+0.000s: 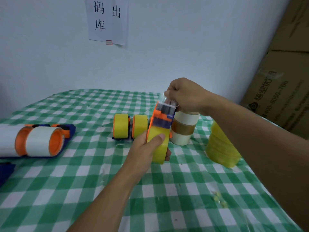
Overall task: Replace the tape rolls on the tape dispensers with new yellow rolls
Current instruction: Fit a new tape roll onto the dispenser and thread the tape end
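Note:
My left hand (145,148) grips an orange and blue tape dispenser (161,116) by its yellow roll (160,148), held tilted above the table. My right hand (184,96) pinches the clear tape end at the dispenser's toothed blade on top. Two more dispensers loaded with yellow rolls (120,126) (140,126) stand side by side just behind my left hand. At the left lie dispensers with white rolls (39,142) on orange hubs. A stack of yellow rolls (220,146) stands at the right, partly hidden by my right forearm.
A stack of white and brown tape rolls (183,129) stands right behind the held dispenser. The table wears a green and white checked cloth (83,190). Cardboard boxes (284,81) rise at the right edge. A paper notice (108,20) hangs on the wall.

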Motion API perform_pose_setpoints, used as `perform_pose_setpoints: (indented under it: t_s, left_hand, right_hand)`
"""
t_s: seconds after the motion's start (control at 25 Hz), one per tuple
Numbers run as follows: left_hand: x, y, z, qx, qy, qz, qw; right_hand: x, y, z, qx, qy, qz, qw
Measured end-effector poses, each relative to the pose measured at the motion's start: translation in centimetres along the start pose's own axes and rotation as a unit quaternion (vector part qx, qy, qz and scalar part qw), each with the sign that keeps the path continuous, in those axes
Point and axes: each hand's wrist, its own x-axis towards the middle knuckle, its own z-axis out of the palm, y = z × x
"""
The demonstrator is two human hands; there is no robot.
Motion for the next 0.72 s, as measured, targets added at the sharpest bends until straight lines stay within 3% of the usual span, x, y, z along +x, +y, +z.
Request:
perform_pose_setpoints:
  t_s: [0.36, 0.72]
  left_hand:
    - [-0.1, -0.3, -0.3, 0.008, -0.010, 0.004, 1.000]
    - [0.8, 1.2, -0.9, -0.124, 0.010, -0.091, 0.988]
  right_hand:
    - [-0.5, -1.3, -0.4, 0.056, -0.019, 0.012, 0.998]
    - [-0.9, -2.3, 0.7, 0.053, -0.030, -0.034, 0.998]
